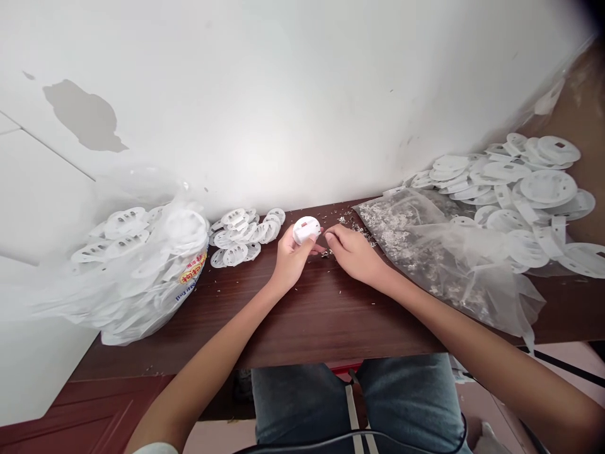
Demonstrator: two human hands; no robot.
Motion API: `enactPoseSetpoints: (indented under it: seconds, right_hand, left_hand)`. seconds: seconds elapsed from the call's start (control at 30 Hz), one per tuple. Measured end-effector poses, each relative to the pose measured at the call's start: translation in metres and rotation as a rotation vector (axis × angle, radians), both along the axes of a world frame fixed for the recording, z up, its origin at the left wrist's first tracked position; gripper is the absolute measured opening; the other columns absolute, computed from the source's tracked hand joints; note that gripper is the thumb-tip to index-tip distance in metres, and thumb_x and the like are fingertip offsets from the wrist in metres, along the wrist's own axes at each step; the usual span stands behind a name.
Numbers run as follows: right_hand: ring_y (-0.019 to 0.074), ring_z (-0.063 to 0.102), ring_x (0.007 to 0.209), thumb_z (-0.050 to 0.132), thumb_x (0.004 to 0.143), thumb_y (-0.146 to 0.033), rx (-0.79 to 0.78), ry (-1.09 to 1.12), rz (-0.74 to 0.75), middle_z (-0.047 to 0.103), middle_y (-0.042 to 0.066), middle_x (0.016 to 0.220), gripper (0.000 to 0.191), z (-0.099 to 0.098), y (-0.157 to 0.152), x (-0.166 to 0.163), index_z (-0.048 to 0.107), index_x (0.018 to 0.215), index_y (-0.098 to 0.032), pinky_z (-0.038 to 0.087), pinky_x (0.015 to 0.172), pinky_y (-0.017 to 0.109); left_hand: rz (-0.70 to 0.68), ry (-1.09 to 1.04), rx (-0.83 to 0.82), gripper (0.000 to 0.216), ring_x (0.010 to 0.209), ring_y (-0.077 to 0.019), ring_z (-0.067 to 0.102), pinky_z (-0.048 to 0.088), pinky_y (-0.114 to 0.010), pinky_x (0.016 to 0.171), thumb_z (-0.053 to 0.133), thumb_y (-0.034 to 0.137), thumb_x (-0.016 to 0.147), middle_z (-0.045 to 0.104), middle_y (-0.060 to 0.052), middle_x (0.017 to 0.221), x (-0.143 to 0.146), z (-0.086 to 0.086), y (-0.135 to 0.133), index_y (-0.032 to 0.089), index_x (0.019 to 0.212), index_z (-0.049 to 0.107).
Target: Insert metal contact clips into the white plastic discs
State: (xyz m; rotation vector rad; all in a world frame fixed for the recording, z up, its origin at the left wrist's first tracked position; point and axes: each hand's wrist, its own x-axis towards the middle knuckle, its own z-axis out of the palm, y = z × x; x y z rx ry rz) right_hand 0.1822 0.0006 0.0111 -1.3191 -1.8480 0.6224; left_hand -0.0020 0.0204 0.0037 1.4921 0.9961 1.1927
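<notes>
A round white plastic disc (305, 228) with slots in it is tilted up in my left hand (290, 255), thumb across its lower edge. My right hand (350, 249) is close beside the disc's right side, thumb and forefinger pinched together. Whatever sits in that pinch is too small to make out. Small metal pieces (325, 254) lie on the table between and behind my hands. To the left of my left hand is a loose pile of similar white discs (241, 230).
A clear plastic bag (155, 302) full of white discs stands at the left. On the right, another clear bag (425, 246) holds many small metal pieces, with a heap of white discs (515, 183) behind it. The brown table (302, 328) meets a white wall (283, 107).
</notes>
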Motion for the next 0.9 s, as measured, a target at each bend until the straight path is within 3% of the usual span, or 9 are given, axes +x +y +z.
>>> enactPoseSetpoints:
  seconds: [0.17, 0.27, 0.43, 0.53, 0.67, 0.77, 0.9]
  right_hand:
    - [0.0215, 0.066, 0.092, 0.051, 0.104, -0.041, -0.166, 0.275, -0.083, 0.073, 0.003, 0.098, 0.027, -0.001, 0.007, 0.007, 0.070, 0.101, -0.022, 0.047, 0.083, 0.033]
    - [0.0208, 0.065, 0.089, 0.053, 0.102, -0.043, -0.189, 0.304, -0.062, 0.074, 0.003, 0.099, 0.027, 0.000, 0.007, 0.007, 0.071, 0.101, -0.022, 0.048, 0.080, 0.033]
    - [0.0205, 0.067, 0.089, 0.052, 0.101, -0.029, -0.084, 0.128, 0.032, 0.075, 0.004, 0.099, 0.018, 0.001, 0.000, -0.001, 0.068, 0.102, -0.022, 0.048, 0.082, 0.032]
    - [0.0207, 0.068, 0.093, 0.050, 0.103, -0.025, -0.034, 0.071, 0.065, 0.075, 0.005, 0.101, 0.017, -0.001, -0.004, -0.006, 0.066, 0.101, -0.021, 0.047, 0.085, 0.033]
    - [0.0205, 0.064, 0.089, 0.053, 0.101, -0.026, -0.048, 0.094, 0.052, 0.071, 0.003, 0.096, 0.013, -0.003, -0.005, -0.008, 0.065, 0.096, -0.021, 0.045, 0.081, 0.033]
    - [0.0167, 0.055, 0.074, 0.058, 0.099, -0.036, -0.209, 0.340, 0.033, 0.063, 0.000, 0.085, 0.017, -0.003, -0.002, -0.006, 0.064, 0.092, -0.022, 0.041, 0.067, 0.030]
    - [0.0097, 0.029, 0.053, 0.061, 0.097, -0.060, -0.578, 0.812, 0.141, 0.046, -0.004, 0.073, 0.039, 0.000, 0.001, -0.003, 0.061, 0.091, -0.022, 0.017, 0.048, 0.025]
  left_hand:
    - [0.062, -0.109, -0.097, 0.051, 0.069, -0.0129, 0.075, 0.061, -0.027, 0.067, 0.084, 0.040, 0.084, 0.079, -0.012, 0.119, -0.001, 0.001, 0.005, 0.019, 0.125, 0.060]
    - [0.077, -0.049, -0.066, 0.046, 0.067, -0.0127, 0.073, 0.061, -0.027, 0.063, 0.082, 0.040, 0.085, 0.080, -0.011, 0.112, -0.003, -0.001, 0.006, 0.018, 0.119, 0.060]
    - [0.138, 0.229, 0.193, 0.034, 0.086, -0.0175, 0.075, 0.063, -0.028, 0.068, 0.075, 0.037, 0.091, 0.078, -0.005, 0.108, -0.003, -0.002, -0.001, 0.021, 0.119, 0.065]
    - [0.193, 0.447, 0.379, 0.028, 0.085, -0.0154, 0.073, 0.060, -0.025, 0.069, 0.071, 0.029, 0.093, 0.078, -0.004, 0.110, -0.003, -0.001, -0.006, 0.023, 0.120, 0.068]
    - [0.159, 0.588, 0.508, 0.026, 0.085, -0.0147, 0.072, 0.058, -0.025, 0.071, 0.066, 0.023, 0.095, 0.077, -0.003, 0.111, -0.006, -0.003, -0.006, 0.024, 0.122, 0.068]
    - [0.120, 0.648, 0.642, 0.029, 0.106, -0.0189, 0.074, 0.061, -0.031, 0.089, 0.058, 0.018, 0.099, 0.076, -0.006, 0.121, -0.011, -0.007, -0.002, 0.024, 0.126, 0.066]
    - [0.076, 0.705, 0.777, 0.046, 0.136, -0.0245, 0.062, 0.053, -0.045, 0.116, 0.052, 0.007, 0.096, 0.065, -0.012, 0.142, -0.015, -0.010, 0.002, 0.022, 0.140, 0.058]
